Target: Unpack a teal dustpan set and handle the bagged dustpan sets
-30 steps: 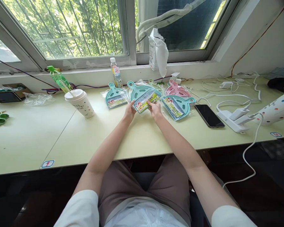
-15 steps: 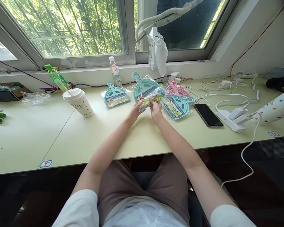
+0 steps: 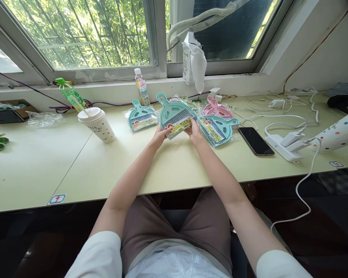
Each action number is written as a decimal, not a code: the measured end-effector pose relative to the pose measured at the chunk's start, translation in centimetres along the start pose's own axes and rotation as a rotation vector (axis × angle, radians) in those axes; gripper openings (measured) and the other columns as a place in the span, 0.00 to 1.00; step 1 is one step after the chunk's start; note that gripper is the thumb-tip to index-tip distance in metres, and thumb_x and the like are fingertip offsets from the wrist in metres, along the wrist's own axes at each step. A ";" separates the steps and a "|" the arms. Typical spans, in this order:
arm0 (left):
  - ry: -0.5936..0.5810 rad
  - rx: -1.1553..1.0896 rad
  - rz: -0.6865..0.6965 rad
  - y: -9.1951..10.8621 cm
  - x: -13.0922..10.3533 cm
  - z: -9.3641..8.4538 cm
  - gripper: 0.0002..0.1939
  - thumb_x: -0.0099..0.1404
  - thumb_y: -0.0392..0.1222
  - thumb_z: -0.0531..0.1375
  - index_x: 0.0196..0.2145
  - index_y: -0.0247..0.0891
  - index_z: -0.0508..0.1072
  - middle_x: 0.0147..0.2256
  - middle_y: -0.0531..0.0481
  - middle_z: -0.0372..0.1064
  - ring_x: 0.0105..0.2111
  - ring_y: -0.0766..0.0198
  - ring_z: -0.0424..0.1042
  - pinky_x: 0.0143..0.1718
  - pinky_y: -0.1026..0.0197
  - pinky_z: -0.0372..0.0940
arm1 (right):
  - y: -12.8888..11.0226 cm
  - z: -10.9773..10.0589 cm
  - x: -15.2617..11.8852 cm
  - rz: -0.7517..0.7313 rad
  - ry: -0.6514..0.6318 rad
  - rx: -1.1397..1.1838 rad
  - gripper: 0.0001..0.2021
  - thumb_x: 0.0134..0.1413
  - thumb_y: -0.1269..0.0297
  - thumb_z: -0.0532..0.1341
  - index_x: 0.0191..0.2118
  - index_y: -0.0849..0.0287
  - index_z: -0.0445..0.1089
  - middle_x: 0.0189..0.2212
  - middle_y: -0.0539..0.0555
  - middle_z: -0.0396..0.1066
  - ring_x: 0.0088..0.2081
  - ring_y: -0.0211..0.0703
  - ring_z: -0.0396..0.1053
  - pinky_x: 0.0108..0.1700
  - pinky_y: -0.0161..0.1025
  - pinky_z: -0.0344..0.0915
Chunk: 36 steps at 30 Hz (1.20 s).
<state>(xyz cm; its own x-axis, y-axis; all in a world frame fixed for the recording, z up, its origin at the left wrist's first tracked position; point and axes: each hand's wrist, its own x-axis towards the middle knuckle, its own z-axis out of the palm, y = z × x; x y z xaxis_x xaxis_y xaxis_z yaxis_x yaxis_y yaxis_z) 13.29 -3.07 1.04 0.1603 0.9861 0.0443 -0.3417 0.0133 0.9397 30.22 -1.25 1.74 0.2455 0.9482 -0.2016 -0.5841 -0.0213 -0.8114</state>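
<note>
Between my two hands is a teal dustpan and brush set (image 3: 176, 112) in clear wrap, with a yellow label along its lower edge. My left hand (image 3: 160, 136) grips its lower left corner; my right hand (image 3: 193, 129) grips the lower right corner. Left of it lies another wrapped teal dustpan set (image 3: 142, 115). Close to my right hand, a third teal set (image 3: 217, 129) rests with its handle to the right, in front of a pink dustpan set (image 3: 216, 107). Part of a green set (image 3: 190, 102) shows behind the held one.
A white paper cup (image 3: 97, 125) with a straw stands at left, near a green-capped bottle (image 3: 71, 92). Behind is a clear bottle (image 3: 142, 87). To the right lie a phone (image 3: 255, 141), a power strip (image 3: 284, 147) with cables, and a tipped white cup (image 3: 339, 131).
The held teal set has come slightly down and left, and its label now faces me more flatly. A green set behind it has come into view.
</note>
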 end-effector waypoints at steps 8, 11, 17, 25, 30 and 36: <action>-0.023 0.039 -0.001 0.1 0.0 -0.4 0.32 0.48 0.41 0.71 0.50 0.43 0.68 0.45 0.49 0.74 0.46 0.56 0.74 0.46 0.56 0.69 | 0.4 -0.6 0.5 0.018 -0.060 -0.063 0.11 0.57 0.54 0.65 0.37 0.56 0.67 0.28 0.49 0.76 0.35 0.40 0.77 0.42 0.41 0.78; -0.007 0.011 0.017 0.1 0.3 -0.8 0.30 0.47 0.40 0.71 0.48 0.43 0.68 0.43 0.50 0.75 0.44 0.58 0.75 0.43 0.58 0.69 | 0.4 -0.4 0.3 0.033 -0.101 -0.067 0.08 0.59 0.59 0.64 0.36 0.56 0.68 0.27 0.48 0.75 0.32 0.38 0.76 0.43 0.41 0.78; 0.069 -0.038 0.014 0.4 0.6 -1.5 0.25 0.47 0.37 0.70 0.42 0.41 0.69 0.38 0.52 0.75 0.40 0.60 0.76 0.43 0.59 0.70 | 0.4 0.3 -0.6 0.019 -0.305 -0.094 0.10 0.52 0.79 0.62 0.37 0.58 0.67 0.32 0.47 0.78 0.32 0.35 0.76 0.45 0.38 0.77; -0.006 0.001 -0.009 0.3 0.3 -1.1 0.27 0.48 0.41 0.71 0.46 0.41 0.70 0.41 0.50 0.76 0.42 0.58 0.76 0.45 0.56 0.70 | 0.5 0.5 -1.0 -0.067 -0.162 -0.091 0.09 0.52 0.72 0.67 0.36 0.57 0.66 0.32 0.48 0.78 0.36 0.40 0.78 0.46 0.44 0.77; -0.042 0.023 0.001 0.2 0.2 -1.1 0.28 0.47 0.43 0.72 0.47 0.41 0.71 0.43 0.48 0.77 0.42 0.58 0.76 0.41 0.59 0.70 | 0.5 0.6 -1.2 -0.077 -0.124 -0.092 0.08 0.53 0.69 0.67 0.37 0.57 0.67 0.31 0.48 0.78 0.37 0.40 0.78 0.47 0.43 0.77; 0.039 0.021 -0.005 0.4 0.3 -1.4 0.24 0.48 0.41 0.71 0.43 0.40 0.71 0.39 0.50 0.76 0.41 0.60 0.76 0.42 0.60 0.70 | 0.8 0.2 -0.8 -0.031 -0.269 -0.082 0.10 0.51 0.72 0.68 0.38 0.57 0.67 0.35 0.48 0.78 0.39 0.39 0.78 0.48 0.42 0.77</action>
<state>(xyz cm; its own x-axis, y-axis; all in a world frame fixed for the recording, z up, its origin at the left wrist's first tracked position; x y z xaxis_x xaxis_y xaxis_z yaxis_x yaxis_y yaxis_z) 11.88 -2.49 0.95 0.1256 0.9917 0.0266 -0.3209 0.0153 0.9470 29.41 -1.94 1.32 0.0418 0.9986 -0.0325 -0.5126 -0.0064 -0.8586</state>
